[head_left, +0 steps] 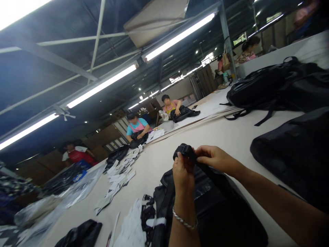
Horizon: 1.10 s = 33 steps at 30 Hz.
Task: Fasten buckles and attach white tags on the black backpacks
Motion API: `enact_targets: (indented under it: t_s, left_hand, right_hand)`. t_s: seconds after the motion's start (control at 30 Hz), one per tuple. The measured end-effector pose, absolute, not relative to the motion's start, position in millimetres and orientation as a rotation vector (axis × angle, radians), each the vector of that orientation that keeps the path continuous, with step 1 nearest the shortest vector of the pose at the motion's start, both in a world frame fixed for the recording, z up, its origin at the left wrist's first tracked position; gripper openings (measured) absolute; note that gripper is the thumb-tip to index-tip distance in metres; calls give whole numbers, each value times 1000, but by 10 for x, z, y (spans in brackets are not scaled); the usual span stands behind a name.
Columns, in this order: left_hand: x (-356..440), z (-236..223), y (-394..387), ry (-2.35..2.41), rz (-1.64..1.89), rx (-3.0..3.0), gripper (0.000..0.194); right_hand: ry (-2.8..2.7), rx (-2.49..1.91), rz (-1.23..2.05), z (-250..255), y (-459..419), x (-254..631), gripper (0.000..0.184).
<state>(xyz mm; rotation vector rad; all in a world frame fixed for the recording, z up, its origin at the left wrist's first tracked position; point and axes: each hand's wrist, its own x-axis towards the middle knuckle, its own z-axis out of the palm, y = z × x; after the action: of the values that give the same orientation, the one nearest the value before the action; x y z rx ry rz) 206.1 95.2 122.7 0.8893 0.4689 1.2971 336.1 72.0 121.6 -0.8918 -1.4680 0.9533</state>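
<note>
Strap end (185, 151) of black webbing, pinched between both hands above a black bag (205, 202) lying on the near part of the table (226, 137). Left hand (183, 173) with its grip clamped on the strap from below, a bracelet (184, 222) on the wrist; right hand (214, 159) with its grip closed on the same piece from the right. Likely trouble: slipping of the webbing out of the pinch, since held only at the fingertips and bunched thick. Possible snagging too on the loose black buckles (147, 211) just left of the bag. White paper tags (120, 175) scattered further left, easily swept off by a dragged bag. More black bags (272, 85) at far right, other people seated along the far edge.
</note>
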Motion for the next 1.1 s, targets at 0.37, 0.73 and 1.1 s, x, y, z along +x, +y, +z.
enact_targets:
  t_s: [0.37, 0.73, 1.1]
  left_hand:
    - [2145, 1426, 931, 478, 1355, 972, 26]
    - [2334, 1509, 1245, 523, 1540, 900, 15]
    - [2280, 1342, 1310, 462, 1397, 678, 6]
  right_hand:
    - [-1506, -942, 800, 1399, 867, 3393, 16]
    - [-1585, -937, 1207, 916, 978, 3445, 16]
    - [-1494, -1100, 748, 559, 827, 3578, 22]
